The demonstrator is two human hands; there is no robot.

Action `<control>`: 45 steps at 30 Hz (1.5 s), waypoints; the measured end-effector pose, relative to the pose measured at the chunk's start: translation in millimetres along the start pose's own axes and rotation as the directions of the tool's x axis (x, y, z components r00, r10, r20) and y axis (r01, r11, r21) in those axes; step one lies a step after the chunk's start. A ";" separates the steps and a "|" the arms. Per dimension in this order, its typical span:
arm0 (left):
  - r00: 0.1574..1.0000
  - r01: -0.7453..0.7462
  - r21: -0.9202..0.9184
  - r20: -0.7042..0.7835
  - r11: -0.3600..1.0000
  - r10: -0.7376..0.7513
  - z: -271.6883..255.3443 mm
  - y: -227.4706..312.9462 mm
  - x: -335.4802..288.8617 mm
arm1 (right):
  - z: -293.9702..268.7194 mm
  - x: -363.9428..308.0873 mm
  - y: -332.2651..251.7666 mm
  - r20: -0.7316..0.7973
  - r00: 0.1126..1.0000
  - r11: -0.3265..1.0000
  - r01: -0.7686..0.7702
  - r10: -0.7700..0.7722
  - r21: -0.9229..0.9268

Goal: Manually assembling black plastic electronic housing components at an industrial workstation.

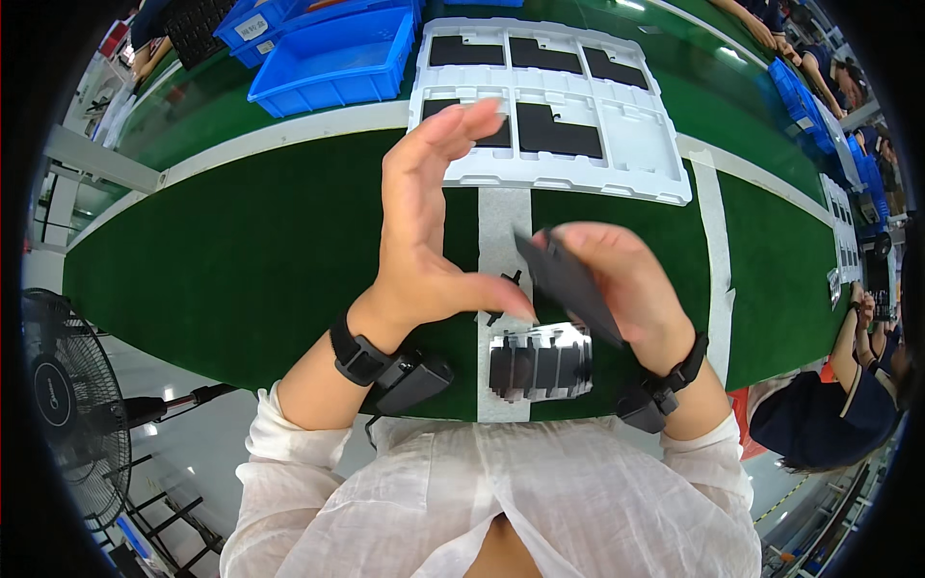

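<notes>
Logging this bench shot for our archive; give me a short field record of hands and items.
left hand: open, raised, holding nothing
right hand: gripping a thin dark flat sheet
below hands: stack of dark parts on the green mat
behind hands: white moulded tray with black inserts
far left: blue bins

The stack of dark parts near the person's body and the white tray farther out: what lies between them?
In the head view, between the stack of dark parts and the white tray lie green mat, a white stripe and a small black piece.
</notes>
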State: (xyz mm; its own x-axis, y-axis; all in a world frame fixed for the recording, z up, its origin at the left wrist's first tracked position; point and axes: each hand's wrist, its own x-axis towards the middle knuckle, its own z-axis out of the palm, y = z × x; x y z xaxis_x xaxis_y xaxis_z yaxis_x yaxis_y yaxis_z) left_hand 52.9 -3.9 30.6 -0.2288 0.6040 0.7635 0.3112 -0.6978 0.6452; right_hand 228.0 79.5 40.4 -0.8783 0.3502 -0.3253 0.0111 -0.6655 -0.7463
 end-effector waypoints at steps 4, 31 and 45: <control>0.964 0.054 -0.121 0.267 0.991 -0.020 -2.3 21.8 8.2 | -0.2 0.8 7.7 0.419 0.872 0.894 -0.375 0.252 0.243; 0.716 0.682 -0.548 0.363 0.485 -0.596 13.1 26.8 -3.7 | 7.0 -2.8 9.0 0.059 0.953 0.954 0.299 -0.298 -0.016; 0.770 0.567 -0.217 0.482 0.795 -0.418 -0.9 25.4 -0.6 | 0.6 -8.5 -10.5 0.187 0.667 0.277 0.525 -0.721 -0.805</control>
State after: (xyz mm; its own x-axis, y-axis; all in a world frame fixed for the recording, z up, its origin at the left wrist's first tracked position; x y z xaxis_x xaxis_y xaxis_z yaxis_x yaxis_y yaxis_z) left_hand 60.2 -22.3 46.6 0.1382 0.9423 0.3050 -0.0822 -0.2960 0.9516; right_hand 235.0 83.1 51.3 -0.6831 0.5903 0.4300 -0.0735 0.5302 -0.8447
